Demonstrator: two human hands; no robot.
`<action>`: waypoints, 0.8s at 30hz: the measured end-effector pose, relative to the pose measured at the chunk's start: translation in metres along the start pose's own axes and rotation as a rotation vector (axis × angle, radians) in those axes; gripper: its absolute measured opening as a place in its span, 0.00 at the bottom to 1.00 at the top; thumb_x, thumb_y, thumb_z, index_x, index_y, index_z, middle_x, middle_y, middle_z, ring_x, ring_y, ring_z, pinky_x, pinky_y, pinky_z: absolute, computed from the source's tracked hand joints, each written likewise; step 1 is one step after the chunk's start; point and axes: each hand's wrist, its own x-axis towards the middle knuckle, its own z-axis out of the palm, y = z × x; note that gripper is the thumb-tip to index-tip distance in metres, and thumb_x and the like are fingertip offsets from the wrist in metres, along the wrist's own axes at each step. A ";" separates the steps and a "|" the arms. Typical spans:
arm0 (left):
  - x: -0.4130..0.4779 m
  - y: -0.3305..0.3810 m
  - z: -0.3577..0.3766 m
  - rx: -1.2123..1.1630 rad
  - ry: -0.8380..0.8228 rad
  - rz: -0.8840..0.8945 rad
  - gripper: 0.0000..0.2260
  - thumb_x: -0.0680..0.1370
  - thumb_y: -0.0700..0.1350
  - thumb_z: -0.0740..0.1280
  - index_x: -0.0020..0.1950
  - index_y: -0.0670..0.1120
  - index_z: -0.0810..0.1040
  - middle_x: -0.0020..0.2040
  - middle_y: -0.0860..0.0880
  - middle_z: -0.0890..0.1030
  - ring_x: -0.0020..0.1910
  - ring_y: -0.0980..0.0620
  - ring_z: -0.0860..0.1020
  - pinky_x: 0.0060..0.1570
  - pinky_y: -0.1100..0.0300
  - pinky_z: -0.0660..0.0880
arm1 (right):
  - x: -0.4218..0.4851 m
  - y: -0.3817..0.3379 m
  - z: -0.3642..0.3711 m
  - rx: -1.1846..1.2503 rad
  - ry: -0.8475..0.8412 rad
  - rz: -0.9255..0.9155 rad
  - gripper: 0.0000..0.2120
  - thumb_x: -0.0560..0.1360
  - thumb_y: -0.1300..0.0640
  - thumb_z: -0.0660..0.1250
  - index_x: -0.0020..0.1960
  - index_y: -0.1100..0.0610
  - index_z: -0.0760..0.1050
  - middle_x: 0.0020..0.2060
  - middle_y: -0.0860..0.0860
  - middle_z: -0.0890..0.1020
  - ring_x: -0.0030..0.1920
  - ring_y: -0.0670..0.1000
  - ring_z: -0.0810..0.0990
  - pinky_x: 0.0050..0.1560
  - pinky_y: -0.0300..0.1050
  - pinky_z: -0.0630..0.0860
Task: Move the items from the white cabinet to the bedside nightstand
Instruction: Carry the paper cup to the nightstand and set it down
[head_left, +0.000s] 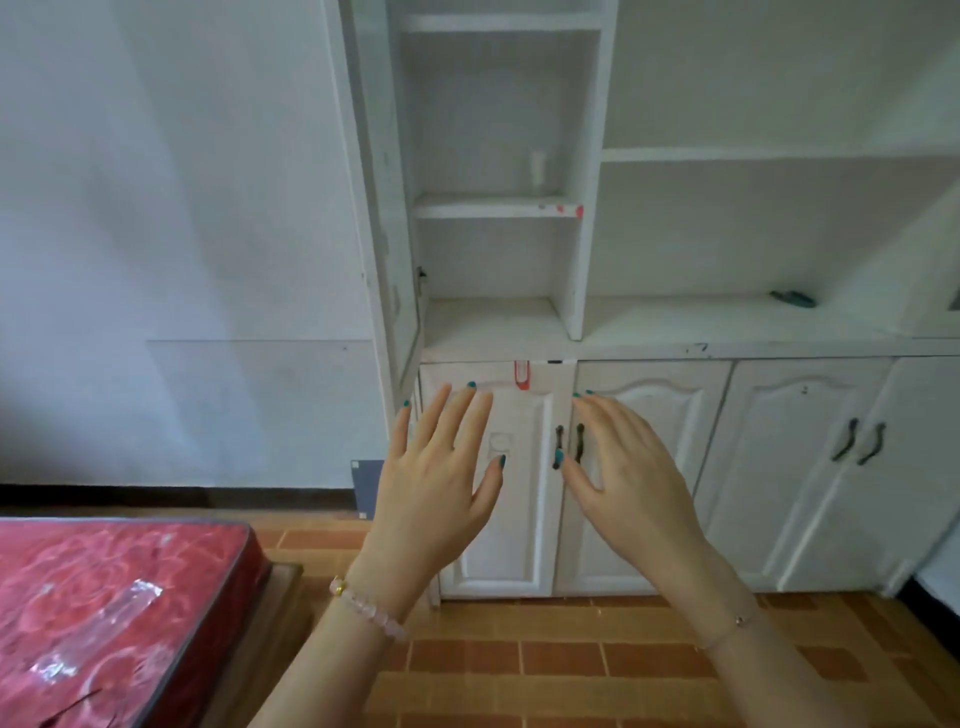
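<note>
Both hands are up in front of my feed. The left hand has its fingers straight and spread, and the right hand has its fingers loosely extended. Neither one is holding anything. I can't tell from here whether the fingertips reach the doors behind them.

Now the items. A small white tube stands upright at the back of the narrow middle shelf of the white cabinet. Well off to the right, a teal object lies flat on the wide counter ledge; it's too blurred for me to name.

Moving outward, a red clip hangs at the top edge of the lower door, just above the left fingertips. Two dark handles sit side by side between my hands. The tall upper door is swung open on the left.

A pink bead bracelet is on the left wrist and a thin chain is on the right. Below are brown floor tiles, and a red mattress fills the lower left corner.
</note>
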 end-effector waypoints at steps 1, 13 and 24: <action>0.013 -0.007 0.009 -0.007 -0.001 0.002 0.25 0.77 0.54 0.54 0.71 0.44 0.68 0.69 0.45 0.73 0.70 0.44 0.69 0.67 0.44 0.58 | 0.017 0.003 0.006 0.000 -0.003 0.004 0.26 0.78 0.46 0.56 0.73 0.53 0.59 0.71 0.49 0.65 0.72 0.49 0.60 0.73 0.48 0.58; 0.162 -0.062 0.122 -0.077 -0.021 0.053 0.25 0.76 0.55 0.55 0.69 0.45 0.70 0.67 0.46 0.74 0.68 0.45 0.71 0.65 0.43 0.66 | 0.177 0.060 0.063 0.013 0.080 0.103 0.25 0.77 0.48 0.59 0.72 0.53 0.61 0.69 0.48 0.68 0.70 0.49 0.64 0.70 0.46 0.62; 0.264 -0.079 0.221 -0.061 -0.027 -0.077 0.24 0.76 0.54 0.54 0.67 0.44 0.72 0.64 0.45 0.77 0.65 0.43 0.74 0.61 0.41 0.69 | 0.307 0.123 0.127 0.075 0.093 0.019 0.30 0.75 0.42 0.50 0.73 0.54 0.61 0.69 0.49 0.68 0.69 0.49 0.64 0.70 0.46 0.63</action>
